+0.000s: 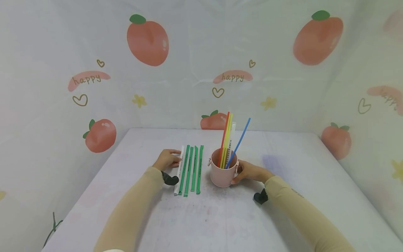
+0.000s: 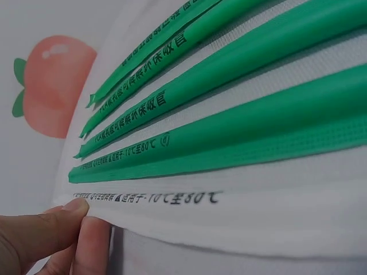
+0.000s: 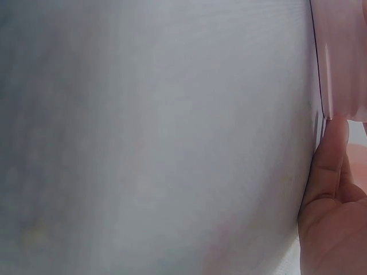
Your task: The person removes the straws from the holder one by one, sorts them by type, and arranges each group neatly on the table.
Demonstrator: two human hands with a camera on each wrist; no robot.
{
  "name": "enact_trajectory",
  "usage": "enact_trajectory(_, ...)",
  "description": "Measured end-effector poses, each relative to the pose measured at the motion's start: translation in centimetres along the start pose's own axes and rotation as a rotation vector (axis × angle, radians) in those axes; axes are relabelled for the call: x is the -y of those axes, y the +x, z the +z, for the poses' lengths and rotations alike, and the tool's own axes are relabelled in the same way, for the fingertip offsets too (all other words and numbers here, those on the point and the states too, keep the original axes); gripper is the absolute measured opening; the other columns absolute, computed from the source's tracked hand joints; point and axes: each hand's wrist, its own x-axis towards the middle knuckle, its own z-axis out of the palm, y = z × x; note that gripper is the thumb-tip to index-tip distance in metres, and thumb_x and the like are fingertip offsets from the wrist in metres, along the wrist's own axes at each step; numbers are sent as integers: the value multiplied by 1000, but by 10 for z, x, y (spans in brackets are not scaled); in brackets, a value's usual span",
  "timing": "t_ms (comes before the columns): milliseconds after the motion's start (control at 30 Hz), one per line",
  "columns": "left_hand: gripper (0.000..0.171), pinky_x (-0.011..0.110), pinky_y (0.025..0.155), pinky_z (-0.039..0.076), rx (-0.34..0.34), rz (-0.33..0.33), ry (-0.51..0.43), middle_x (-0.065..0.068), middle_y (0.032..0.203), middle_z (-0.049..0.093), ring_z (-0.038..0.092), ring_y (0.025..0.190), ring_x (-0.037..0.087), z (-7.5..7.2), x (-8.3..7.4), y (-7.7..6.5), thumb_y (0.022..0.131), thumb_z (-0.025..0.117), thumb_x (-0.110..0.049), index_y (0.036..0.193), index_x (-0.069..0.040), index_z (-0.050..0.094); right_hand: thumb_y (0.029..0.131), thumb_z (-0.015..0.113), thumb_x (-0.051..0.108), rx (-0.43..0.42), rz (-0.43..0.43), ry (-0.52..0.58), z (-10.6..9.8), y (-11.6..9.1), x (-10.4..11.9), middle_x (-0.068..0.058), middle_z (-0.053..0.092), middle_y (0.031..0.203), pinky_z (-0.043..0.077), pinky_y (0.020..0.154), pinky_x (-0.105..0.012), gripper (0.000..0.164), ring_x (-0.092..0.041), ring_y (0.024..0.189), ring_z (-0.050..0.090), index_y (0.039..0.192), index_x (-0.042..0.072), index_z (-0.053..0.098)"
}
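Note:
A row of several green wrapped straws (image 1: 194, 168) lies on the table, with a white wrapped straw (image 1: 180, 171) at its left end. My left hand (image 1: 167, 158) is at the far part of the white one; in the left wrist view my thumb and fingers (image 2: 77, 209) pinch its edge. Right of the row stands a small pink bucket (image 1: 221, 177), upright, holding red, yellow and blue straws (image 1: 240, 140) and a white wrapped one. My right hand (image 1: 252, 172) grips the bucket's right side by its ear, thumb low in front; the other fingers are partly hidden.
The table (image 1: 189, 224) has a pale cloth cover. Behind and beside it hangs a white curtain (image 1: 189, 94) printed with peaches. Each wrist wears a black camera mount (image 1: 260, 196). A dark green cord (image 1: 54, 225) sits by the left table edge.

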Motion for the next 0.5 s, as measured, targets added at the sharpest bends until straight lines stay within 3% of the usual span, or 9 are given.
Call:
enact_trajectory(333,43,18,57,55,2,20,16,9,87,66,59,61,8,1,-2,-1,87,69,0,129,-4,61,74,83,11,18,-15,27,0,-2,2,-13,45,132,22,115,-57,87,-29,122,36,145,2,34)
enact_trajectory(500,41,18,57,55,-2,41,53,11,91,67,61,62,8,1,-1,-1,86,70,-2,127,-5,63,74,83,12,5,-9,-15,0,0,0,-11,47,120,32,106,-48,80,-27,114,38,140,1,39)
